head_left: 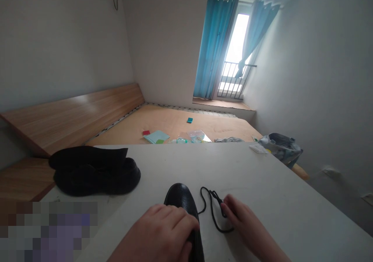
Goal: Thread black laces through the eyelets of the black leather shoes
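Observation:
A black leather shoe (181, 194) lies on the white table with its toe pointing away from me. My left hand (166, 231) is closed over its upper, hiding much of the middle. To the right of the shoe, my right hand (237, 211) pinches a black shoelace (214, 215), which lies in loops on the tabletop and runs to the shoe's side. At the table's left stands a second black shoe (96, 180), seen from the side. A flat black insole (87, 157) rests on top of it.
Beyond the white table (175, 163) is a bed (169, 116) with small coloured pieces and clear plastic bags on it. A small white packet (258, 149) sits at the table's far right corner. A bag (282, 147) stands past that corner, near the wall.

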A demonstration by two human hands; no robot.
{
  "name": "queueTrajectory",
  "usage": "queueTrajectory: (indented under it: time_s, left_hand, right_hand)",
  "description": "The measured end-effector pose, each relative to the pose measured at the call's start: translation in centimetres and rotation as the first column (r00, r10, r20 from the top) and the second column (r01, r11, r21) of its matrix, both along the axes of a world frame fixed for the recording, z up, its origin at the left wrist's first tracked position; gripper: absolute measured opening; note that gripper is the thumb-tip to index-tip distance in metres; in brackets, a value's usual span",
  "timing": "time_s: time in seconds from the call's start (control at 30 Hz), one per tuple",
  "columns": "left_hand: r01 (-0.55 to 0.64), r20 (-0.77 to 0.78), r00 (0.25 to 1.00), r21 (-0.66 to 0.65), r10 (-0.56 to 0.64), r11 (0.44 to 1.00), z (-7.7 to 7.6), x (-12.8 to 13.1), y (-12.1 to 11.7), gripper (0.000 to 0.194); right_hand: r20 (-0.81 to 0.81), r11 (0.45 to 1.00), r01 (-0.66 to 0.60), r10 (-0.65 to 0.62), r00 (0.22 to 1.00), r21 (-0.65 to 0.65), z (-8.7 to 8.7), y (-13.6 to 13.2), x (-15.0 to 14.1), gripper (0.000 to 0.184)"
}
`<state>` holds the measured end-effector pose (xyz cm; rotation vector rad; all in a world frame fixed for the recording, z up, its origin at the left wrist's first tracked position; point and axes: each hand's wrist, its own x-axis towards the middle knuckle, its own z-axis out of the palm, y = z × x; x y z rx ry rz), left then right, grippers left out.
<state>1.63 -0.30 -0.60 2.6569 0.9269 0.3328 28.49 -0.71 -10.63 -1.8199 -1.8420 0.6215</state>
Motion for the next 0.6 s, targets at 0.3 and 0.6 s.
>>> queueTrajectory:
  time_s: [0.3, 0.6]
  left_hand:
    - [-0.114, 0.374, 0.900, -0.292, 0.223, 0.950, -0.1, 0.6, 0.4, 0.040]
    - [-0.222, 0.511, 0.646, -0.585, 0.567, 0.780, 1.0, -0.6, 1.9, 0.030]
  right_hand:
    - [-0.771, 0.926, -0.374, 0.200, 0.605, -0.053, 9.8, 0.3, -6.9, 0.044]
    - [-0.709, 0.914, -0.404, 0.264, 0.654, -0.033, 9.2, 3.3, -6.4, 0.043]
